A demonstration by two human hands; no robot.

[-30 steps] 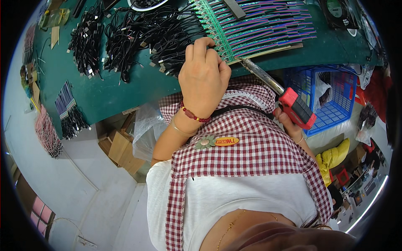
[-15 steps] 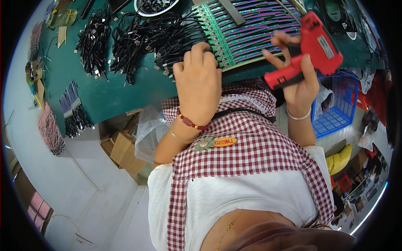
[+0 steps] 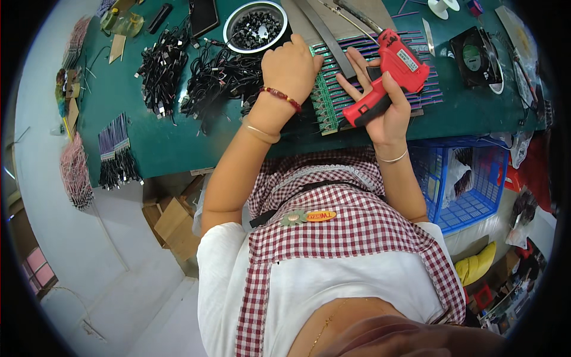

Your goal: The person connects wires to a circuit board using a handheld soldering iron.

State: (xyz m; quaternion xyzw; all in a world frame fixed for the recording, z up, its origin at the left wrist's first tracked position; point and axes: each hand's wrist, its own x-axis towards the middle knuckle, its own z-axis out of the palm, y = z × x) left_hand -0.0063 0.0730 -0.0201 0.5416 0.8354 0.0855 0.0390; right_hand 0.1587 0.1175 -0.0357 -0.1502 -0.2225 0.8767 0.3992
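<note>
My right hand holds a red-and-black soldering gun by its handle, with some fingers stretched out beside it. The gun's metal tip points away to the upper left. Below it lies a row of small green circuit boards with pink, blue and dark wires running right. A flat grey metal bar lies slantwise over the wires. At the far left end of the row, my left hand has its fingers curled, and whatever they hold is hidden. Black USB cables lie in bundles beside it.
Behind my left hand stands a white bowl of small black parts. A round black device and a white spool sit at the right. Wire bundles hang at the left edge. A blue crate stands below the table.
My left hand has moved away from me to the far end of the board row. My right hand has brought the soldering gun left, over the wires. The view has shifted.
</note>
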